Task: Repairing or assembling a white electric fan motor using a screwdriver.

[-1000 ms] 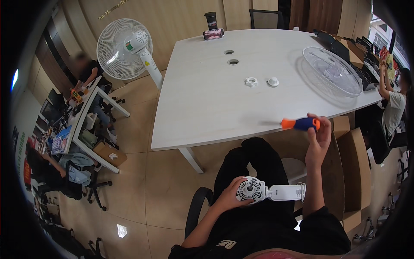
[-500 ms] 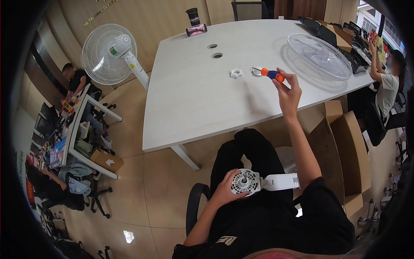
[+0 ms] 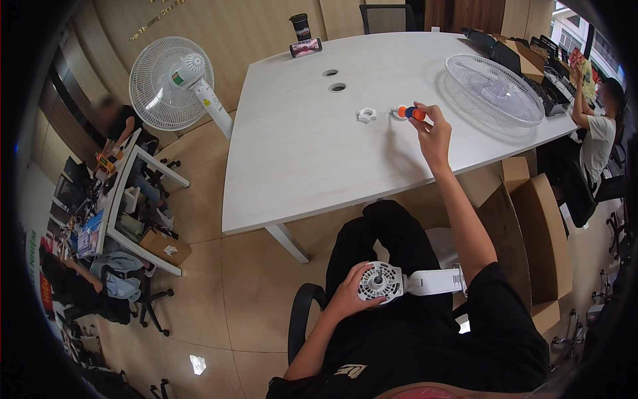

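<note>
On my lap lies a white fan motor head, its round slotted front facing up with a shaft in the middle. My left hand grips its left side with curled fingers. A white neck piece runs from the motor to the right, beneath my right forearm. Over the table, my right hand pinches a screwdriver by its orange and blue handle; the shaft is foreshortened. Close to its tip is a small white round part, partly covered. Left of that sits a white ring nut.
A clear fan blade in a white wire grille lies on the white table. A phone and black cup stand at its far edge. An open cardboard box is on my right. A standing fan is far left. People sit on both sides.
My right hand has shifted a little left, and the screwdriver has turned so that less of its shaft shows. My left hand and the motor head stay put.
</note>
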Demonstrator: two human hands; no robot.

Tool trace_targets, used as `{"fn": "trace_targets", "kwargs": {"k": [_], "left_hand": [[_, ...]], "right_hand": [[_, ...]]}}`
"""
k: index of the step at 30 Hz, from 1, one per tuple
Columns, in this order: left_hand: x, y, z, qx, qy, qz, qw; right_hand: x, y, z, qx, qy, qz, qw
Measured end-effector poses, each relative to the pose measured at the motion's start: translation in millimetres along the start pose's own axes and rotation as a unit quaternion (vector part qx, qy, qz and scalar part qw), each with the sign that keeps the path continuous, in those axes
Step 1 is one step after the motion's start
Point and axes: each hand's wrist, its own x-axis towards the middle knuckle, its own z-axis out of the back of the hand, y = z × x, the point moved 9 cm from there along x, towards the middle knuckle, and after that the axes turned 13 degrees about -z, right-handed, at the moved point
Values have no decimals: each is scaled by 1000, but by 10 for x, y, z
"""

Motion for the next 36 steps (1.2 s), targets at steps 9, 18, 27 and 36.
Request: {"fn": "trace_targets", "kwargs": {"k": [9,18,27,36], "left_hand": [[-101,-36,-22,23,-3,-21,1000],[41,-27,14,5,-16,-37,999],[64,-173,132,9,-25,-37,999],[-28,-216,101,15,-31,-56,998]], "right_hand": [[-445,665,439,29,-17,31,999],[-1518,919,1311,120,130,-109,978],[-2417,815,1593,120,222,-252,934],[-2642,504,1566,89,219,-309,921]]}}
